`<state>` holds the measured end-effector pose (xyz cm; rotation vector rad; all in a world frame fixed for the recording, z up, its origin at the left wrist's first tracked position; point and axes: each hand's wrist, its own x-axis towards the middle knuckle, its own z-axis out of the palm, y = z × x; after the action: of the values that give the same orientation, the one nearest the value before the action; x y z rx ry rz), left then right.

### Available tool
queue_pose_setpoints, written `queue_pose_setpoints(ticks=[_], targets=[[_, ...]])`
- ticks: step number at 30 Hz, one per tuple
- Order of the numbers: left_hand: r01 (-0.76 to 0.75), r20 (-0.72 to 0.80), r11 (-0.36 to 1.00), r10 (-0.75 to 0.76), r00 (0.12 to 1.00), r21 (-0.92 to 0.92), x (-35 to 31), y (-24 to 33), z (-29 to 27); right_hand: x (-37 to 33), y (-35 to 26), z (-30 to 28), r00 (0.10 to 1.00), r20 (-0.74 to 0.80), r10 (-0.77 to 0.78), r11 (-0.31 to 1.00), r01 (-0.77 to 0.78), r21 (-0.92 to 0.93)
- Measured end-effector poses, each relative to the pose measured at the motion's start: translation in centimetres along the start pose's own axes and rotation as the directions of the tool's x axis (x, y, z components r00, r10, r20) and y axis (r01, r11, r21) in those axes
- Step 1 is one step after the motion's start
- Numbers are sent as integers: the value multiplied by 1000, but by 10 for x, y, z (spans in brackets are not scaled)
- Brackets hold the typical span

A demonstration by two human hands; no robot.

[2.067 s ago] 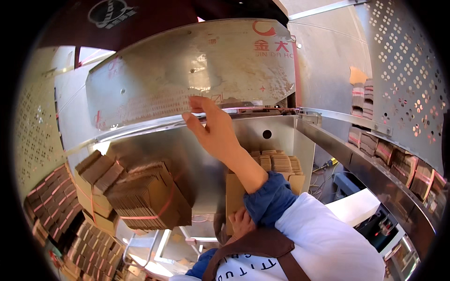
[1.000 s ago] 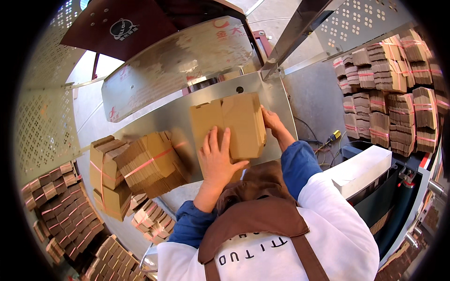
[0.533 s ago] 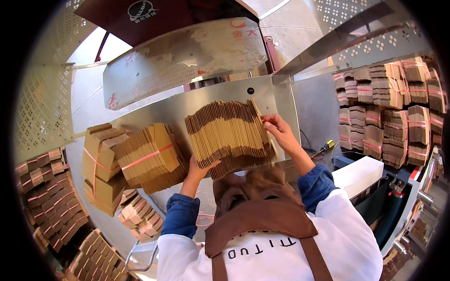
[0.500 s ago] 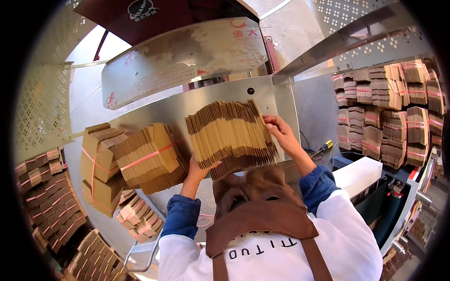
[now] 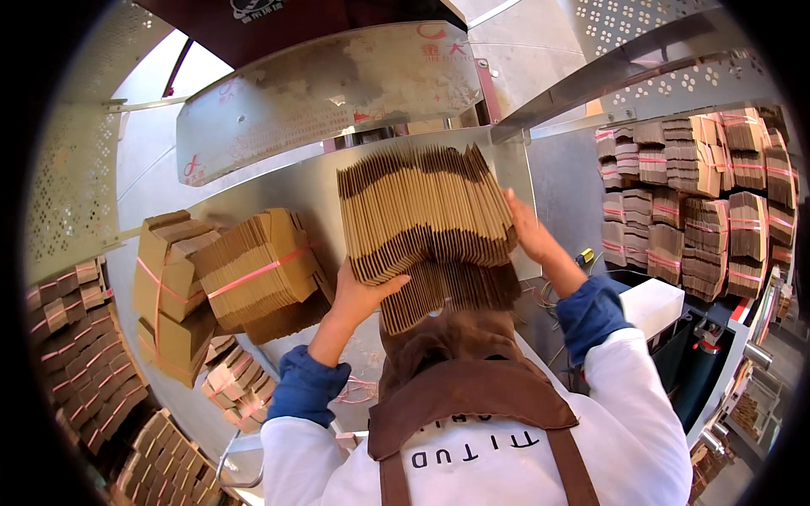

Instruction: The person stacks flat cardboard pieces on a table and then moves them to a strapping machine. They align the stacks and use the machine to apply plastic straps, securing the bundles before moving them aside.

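- Two hands grasping one thick stack of flat cardboard blanks (image 5: 426, 215), raised above the grey metal worktop (image 5: 312, 190), seen edge-on from the head view.
- Left hand (image 5: 359, 295) clasped under the lower left corner of the stack; right hand (image 5: 523, 229) pressed flat on its right end, somewhat higher.
- Long axis of the stack running left to right between both hands, tilted slightly; both hands equally near, each touching one end.
- Lying left on the worktop, well apart from the hands: bundles tied with pink straps (image 5: 253, 270).
- Further left and lower: many small strapped bundles in rows (image 5: 84, 354).
- Stacked at right in columns: more strapped brown bundles (image 5: 700, 202).
- Above the stack: curved metal guard with red marks (image 5: 321, 93).
- Near the right elbow: white box (image 5: 654, 304).
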<state>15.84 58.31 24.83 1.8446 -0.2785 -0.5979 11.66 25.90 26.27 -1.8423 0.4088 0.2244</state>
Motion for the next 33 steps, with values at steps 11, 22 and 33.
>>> queue_pose_setpoints(ticks=[11, 22, 33], targets=[[769, 479, 631, -646, 594, -102, 52, -4, -24, 43, 111, 11, 848, 120, 516, 842, -477, -250], [808, 484, 585, -690, 538, -64, 60, -25, -20, 22, 50, -16, 809, 433, 398, 917, -340, -208], [566, 331, 813, -501, 800, -136, 49, -1, -12, 12, 46, -12, 926, 304, 225, 971, -187, -149]])
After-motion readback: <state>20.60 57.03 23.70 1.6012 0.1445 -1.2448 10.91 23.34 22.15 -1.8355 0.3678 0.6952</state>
